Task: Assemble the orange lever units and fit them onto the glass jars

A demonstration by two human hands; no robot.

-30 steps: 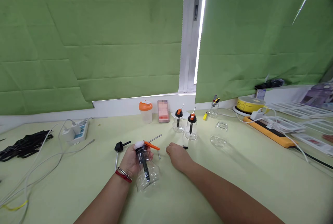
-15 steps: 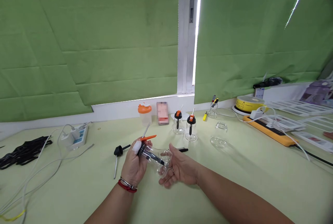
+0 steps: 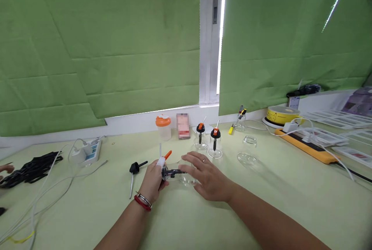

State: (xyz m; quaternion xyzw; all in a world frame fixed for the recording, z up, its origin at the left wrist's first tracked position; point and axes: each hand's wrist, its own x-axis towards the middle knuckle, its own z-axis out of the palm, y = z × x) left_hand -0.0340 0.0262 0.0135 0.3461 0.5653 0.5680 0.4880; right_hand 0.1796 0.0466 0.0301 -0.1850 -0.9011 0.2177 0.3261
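Sideways, a clear flared glass jar with a black collar (image 3: 188,180) lay between two hands

The left hand (image 3: 152,179) had its fingers clamped around the jar's collar end, with a white wrap (image 3: 161,161) on its thumb. That grip probably suited the narrower neck, which offered a firmer hold than slick glass. The right hand (image 3: 209,176) had its fingers apart and arched over the jar's wider end; whether they pressed on the glass could not be told. Such a curve would have steadied the broad base while the jar was tipped over.

Between the two sets of fingers, a slim black shaft (image 3: 174,172) showed through the jar wall. Just beyond the left thumb, a bright orange lever (image 3: 168,154) and a thin silver metal rod (image 3: 160,150) stuck out, likely angled away so that the grip was not hindered.

Left of the left fingers, a black faceted knob with a metal rod (image 3: 134,168) lay on the pale green tabletop (image 3: 180,223). Beyond the right fingers, two upright glass jars with black-and-orange tops (image 3: 215,134) stood side by side, perhaps grouped there to leave room for handling. Farther right, a lidless clear glass vessel (image 3: 246,159) stood well apart from the fingers.
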